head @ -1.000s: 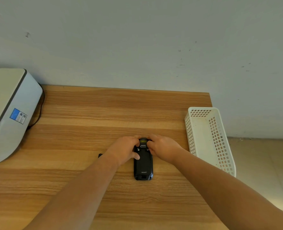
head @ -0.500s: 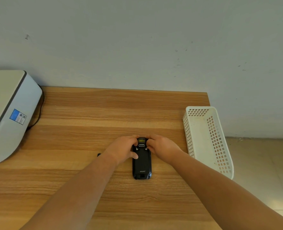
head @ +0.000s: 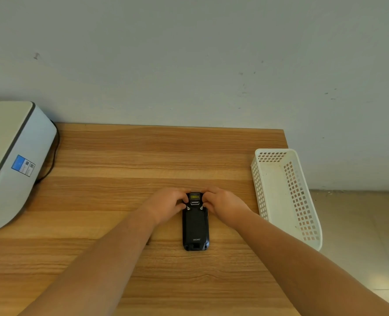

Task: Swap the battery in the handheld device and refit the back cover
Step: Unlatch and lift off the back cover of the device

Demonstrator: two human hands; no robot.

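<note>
The black rectangular handheld device [head: 195,224] is found lying face down near the middle of the wood-grain table [head: 120,156], its ribbed back cover [head: 195,222] in place. The left hand [head: 167,204] and right hand [head: 223,205] are curled against the device's far end, fingertips pressed by the two small metal latches there (whether locked or released cannot be told). No loose battery is seen. The swap is judged either not begun or nearly finished. The white perforated plastic basket [head: 287,197] stands apart, right.
</note>
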